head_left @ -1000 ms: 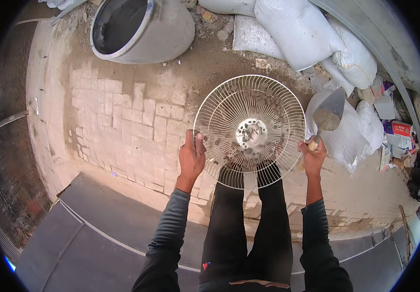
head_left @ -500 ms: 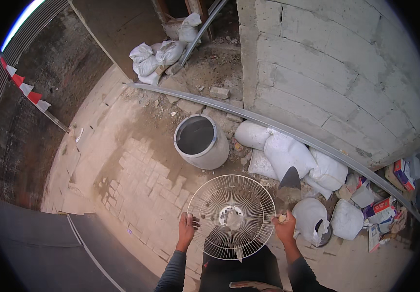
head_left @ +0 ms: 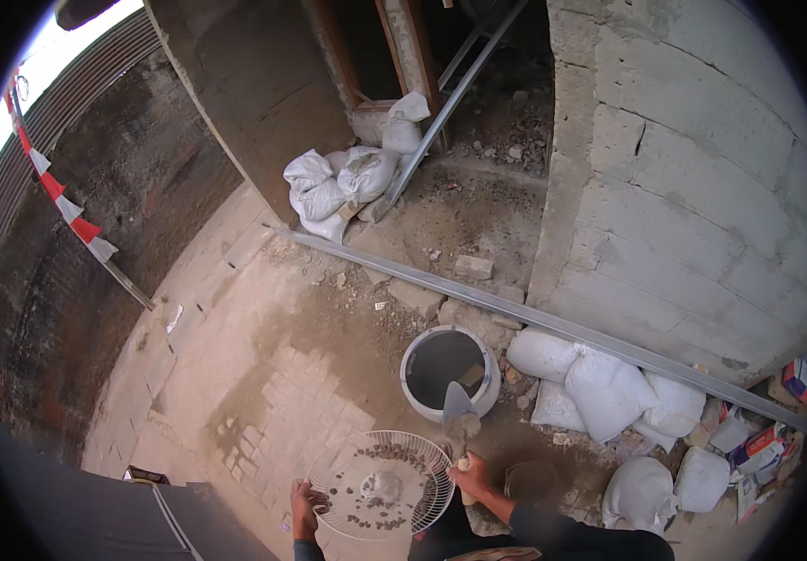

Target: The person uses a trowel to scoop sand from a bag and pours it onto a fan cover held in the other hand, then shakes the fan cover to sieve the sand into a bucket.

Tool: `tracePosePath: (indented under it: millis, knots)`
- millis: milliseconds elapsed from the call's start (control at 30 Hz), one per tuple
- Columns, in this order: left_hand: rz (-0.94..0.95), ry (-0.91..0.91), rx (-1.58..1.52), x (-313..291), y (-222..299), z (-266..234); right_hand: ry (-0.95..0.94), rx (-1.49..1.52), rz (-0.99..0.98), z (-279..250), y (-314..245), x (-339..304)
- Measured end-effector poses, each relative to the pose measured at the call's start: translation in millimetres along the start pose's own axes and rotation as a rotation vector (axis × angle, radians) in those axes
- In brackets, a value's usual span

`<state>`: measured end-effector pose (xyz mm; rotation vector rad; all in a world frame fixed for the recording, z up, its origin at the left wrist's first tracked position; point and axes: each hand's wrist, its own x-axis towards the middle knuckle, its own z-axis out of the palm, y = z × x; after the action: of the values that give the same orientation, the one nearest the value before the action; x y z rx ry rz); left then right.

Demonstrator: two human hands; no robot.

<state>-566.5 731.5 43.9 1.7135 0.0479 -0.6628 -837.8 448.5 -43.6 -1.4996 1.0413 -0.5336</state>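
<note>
Paved yard; wire grille (head_left: 380, 486) between hands: left (head_left: 305, 505), right (head_left: 471, 475).

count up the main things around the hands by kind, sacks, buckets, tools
white sacks by the block wall: 6
white sacks by the doorway: 4
grey bucket: 1
round wire grille with stones on it: 1
trowel: 1
long metal rail on the ground: 1
total: 14, sack counts approximate

Fan grille (head_left: 380, 484) now level, trowel (head_left: 460, 421) in right hand (head_left: 474, 477)
</note>
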Motion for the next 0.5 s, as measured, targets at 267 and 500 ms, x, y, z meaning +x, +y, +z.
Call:
tracePosePath:
  millis: [267, 500]
  knots:
    - [0.248, -0.393, 0.379, 281, 438, 336, 0.364, 0.267, 0.226, -78, -259, 287]
    - [-0.066, -0.683, 0.506, 356, 417, 401, 0.481, 0.291, 0.196, -126, -259, 309]
